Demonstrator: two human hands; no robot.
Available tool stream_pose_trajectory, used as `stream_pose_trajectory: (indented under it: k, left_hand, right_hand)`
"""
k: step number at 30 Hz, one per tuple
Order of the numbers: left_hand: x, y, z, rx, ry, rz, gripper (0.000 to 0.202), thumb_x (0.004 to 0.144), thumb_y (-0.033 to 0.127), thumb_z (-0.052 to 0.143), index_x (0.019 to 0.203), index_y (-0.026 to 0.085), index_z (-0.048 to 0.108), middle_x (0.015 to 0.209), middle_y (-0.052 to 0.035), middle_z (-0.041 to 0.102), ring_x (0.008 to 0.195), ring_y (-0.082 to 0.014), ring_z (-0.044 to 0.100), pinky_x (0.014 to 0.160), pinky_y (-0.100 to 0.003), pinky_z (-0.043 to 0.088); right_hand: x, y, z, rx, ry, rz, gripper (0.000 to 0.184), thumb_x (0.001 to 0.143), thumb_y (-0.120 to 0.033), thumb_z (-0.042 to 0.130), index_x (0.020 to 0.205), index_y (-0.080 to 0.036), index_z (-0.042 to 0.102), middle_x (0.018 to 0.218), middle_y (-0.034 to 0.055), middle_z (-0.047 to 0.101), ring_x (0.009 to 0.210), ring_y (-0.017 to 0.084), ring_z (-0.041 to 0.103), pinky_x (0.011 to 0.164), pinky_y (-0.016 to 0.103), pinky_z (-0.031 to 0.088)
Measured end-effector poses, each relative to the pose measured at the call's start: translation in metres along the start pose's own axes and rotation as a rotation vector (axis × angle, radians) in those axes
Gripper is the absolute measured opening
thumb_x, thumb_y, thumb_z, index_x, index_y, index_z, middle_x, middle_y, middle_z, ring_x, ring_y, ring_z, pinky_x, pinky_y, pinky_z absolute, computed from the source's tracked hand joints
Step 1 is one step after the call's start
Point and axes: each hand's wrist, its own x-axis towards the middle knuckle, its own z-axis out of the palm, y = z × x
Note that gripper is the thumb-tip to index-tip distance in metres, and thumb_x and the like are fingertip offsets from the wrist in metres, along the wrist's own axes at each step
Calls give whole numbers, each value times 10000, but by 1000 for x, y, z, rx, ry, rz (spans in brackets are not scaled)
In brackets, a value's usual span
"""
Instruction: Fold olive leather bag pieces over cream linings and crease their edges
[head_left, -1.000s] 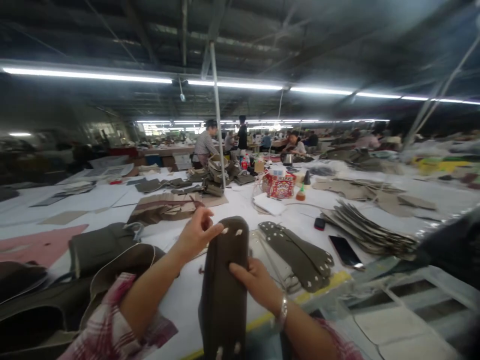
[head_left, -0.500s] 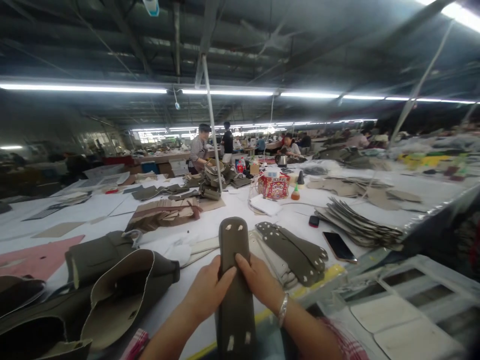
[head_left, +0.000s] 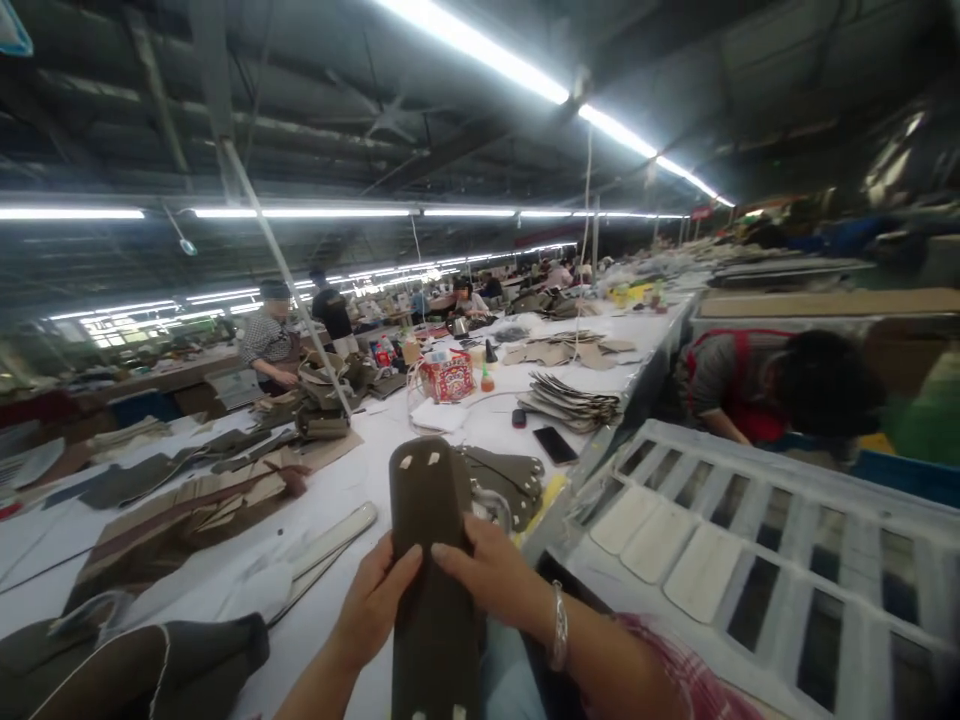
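Note:
Between my two hands is a long dark olive leather-like panel point(head_left: 429, 500) with a rounded top end and small pale marks near both ends. My left hand point(head_left: 375, 595) grips its left edge, the thumb flat on the face. On the right edge, my right hand point(head_left: 499, 575) holds it the same way, thumb pointing inward. The fingers behind the panel are hidden. Just beyond my right hand lie similar dark panels point(head_left: 504, 480) with pale marks along their edges. A dark bag body point(head_left: 206, 660) with a pale raw edge sits at the lower left.
A white plastic rack point(head_left: 795, 490) holding pale oblong pieces point(head_left: 701, 570) stands at the right, with a co-worker point(head_left: 750, 380) bent behind it. On the table are a phone point(head_left: 555, 445), stacked cut pieces point(head_left: 570, 402), a patterned red bag point(head_left: 446, 377) and brown striped material point(head_left: 187, 515). A slanting pole point(head_left: 285, 270) rises at left.
My view has swung to the right, bringing the rack and the bent co-worker into fuller sight. Both hands still hold the panel, now slightly further left in the picture.

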Motion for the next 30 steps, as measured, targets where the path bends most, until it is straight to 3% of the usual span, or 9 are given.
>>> stream_pose_trajectory:
  k: [5,9,15,18,24,30]
  left_hand:
    - [8,-2,30,-51,-141,47,447,833,396,543,1206,153,504,1086,-81,629,977,-224,580,844,-328,487]
    - [10,-4,51,-67,-234,86,445,842,381,534,1226,158,500,1124,-78,615,1026,-236,556,892,-349,465]
    - [6,11,87,121,-369,230,378,875,341,472,1213,176,513,1194,-65,572,1078,-224,516,968,-340,397]
    - [5,17,107,299,-330,332,342,864,315,481,1178,187,521,1141,-63,591,1047,-211,527,953,-325,393]
    - [10,2,123,474,11,263,349,859,452,453,1048,163,505,940,-86,622,865,-217,570,772,-327,439]
    - [13,1,114,501,-41,303,312,920,396,326,983,167,528,874,-82,626,811,-197,576,737,-303,424]
  right_hand:
    - [-22,-3,-17,122,140,33,236,844,-371,504,943,-184,609,876,15,629,798,152,568,691,246,452]
    - [-38,-10,-38,-38,250,136,418,859,-516,418,764,-149,595,707,29,596,644,144,534,555,240,406]
    - [-65,-14,-71,-192,480,34,394,925,-460,273,874,-178,544,847,40,580,774,154,518,757,277,401]
    - [-75,-3,-80,-185,524,96,392,912,-487,284,829,-188,524,820,37,571,774,164,519,730,274,399]
    - [-85,4,-77,-198,473,179,365,884,-513,345,762,-197,481,736,8,529,695,149,480,655,253,392]
    - [-79,9,-72,-180,408,280,425,824,-556,427,696,-163,525,659,11,515,643,146,454,575,247,372]
